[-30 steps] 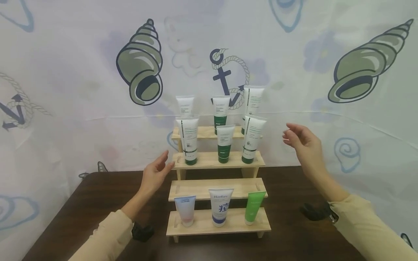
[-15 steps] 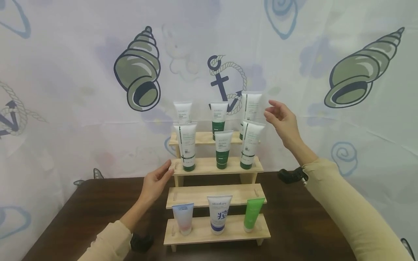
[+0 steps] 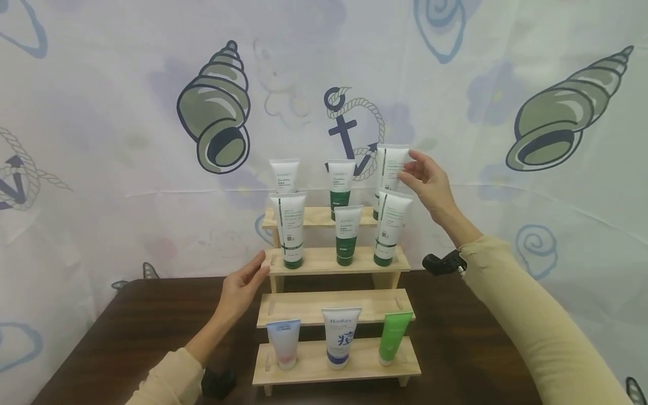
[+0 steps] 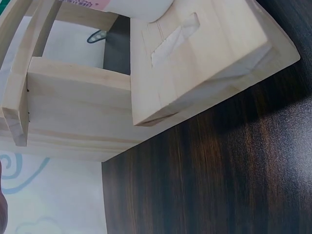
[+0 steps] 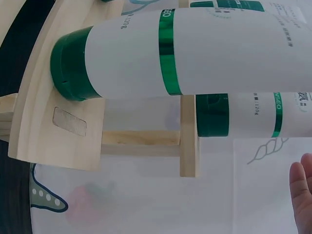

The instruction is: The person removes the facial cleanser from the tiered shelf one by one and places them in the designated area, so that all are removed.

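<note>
My right hand [image 3: 430, 188] is at the right edge of the tall white tube [image 3: 391, 169] on the top shelf, its thumb overlapping that edge in the head view. The right wrist view shows two of its fingertips [image 5: 298, 178] at the right border, apart from the tube with the green cap [image 5: 212, 115]. My left hand [image 3: 240, 289] is beside the left end of the wooden tiered stand [image 3: 331, 306], fingertips right at the second shelf from the top. In the left wrist view only a sliver of that hand shows at the left border.
Two white-and-green tubes stand farther left on the top shelf, and several similar tubes on the shelf below. The bottom shelf bears a pink-blue tube [image 3: 284, 343], a white tube with blue lettering [image 3: 340, 337] and a green tube [image 3: 394, 337]. Behind the dark table [image 3: 152, 326] hangs a patterned cloth [image 3: 126, 112].
My right hand has moved left and up from beside the stand to the top-right tube. The left hand stays by the shelf end. The tubes stand where they were.
</note>
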`<control>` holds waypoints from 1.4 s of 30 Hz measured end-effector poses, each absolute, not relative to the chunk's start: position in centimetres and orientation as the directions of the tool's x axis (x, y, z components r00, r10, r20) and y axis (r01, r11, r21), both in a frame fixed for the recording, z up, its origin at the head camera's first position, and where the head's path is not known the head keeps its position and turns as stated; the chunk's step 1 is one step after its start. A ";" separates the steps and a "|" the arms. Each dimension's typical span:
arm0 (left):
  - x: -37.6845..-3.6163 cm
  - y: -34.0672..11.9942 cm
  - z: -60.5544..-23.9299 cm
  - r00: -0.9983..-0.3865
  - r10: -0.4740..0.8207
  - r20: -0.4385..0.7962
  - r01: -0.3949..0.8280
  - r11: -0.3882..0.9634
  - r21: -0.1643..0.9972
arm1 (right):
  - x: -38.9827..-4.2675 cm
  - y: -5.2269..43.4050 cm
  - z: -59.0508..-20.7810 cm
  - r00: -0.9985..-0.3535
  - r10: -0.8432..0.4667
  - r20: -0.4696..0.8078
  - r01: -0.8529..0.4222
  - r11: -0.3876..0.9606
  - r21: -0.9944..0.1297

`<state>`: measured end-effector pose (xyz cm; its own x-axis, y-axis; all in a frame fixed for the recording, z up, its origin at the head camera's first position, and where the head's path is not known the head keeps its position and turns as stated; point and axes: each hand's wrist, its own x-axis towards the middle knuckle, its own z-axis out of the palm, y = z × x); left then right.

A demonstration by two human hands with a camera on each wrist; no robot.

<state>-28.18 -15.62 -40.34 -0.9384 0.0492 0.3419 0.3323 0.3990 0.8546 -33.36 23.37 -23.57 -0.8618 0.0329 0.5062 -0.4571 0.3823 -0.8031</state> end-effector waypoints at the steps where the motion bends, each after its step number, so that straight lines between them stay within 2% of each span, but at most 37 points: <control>1: -28.1 -15.6 -40.4 -0.939 0.050 0.340 0.332 0.391 0.858 | -33.4 23.4 -23.6 -0.863 0.030 0.504 -0.457 0.379 -0.804; 13: -28.1 -14.9 -40.5 -0.937 0.042 0.347 0.341 0.338 0.877 | -33.7 23.4 -24.1 -0.867 -0.025 0.498 -0.461 0.418 -0.782; 25: -27.9 -15.0 -40.6 -0.925 0.020 0.381 0.361 0.364 0.859 | -33.9 22.7 -24.4 -0.870 -0.030 0.492 -0.475 0.317 -0.821; 30: -28.0 -15.2 -40.6 -0.929 0.018 0.369 0.351 0.357 0.866 | -34.1 22.3 -24.4 -0.856 -0.020 0.517 -0.494 0.331 -0.804; 42: -28.0 -15.0 -40.5 -0.926 0.010 0.377 0.354 0.369 0.859 | -32.8 24.0 -23.9 -0.775 0.193 0.601 -0.541 0.289 -0.790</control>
<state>-27.97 -15.03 -40.48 -0.9261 0.0105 0.3771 0.3541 0.3688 0.8594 -32.82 24.02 -23.86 -0.7752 0.1933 0.6014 -0.5410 0.2885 -0.7900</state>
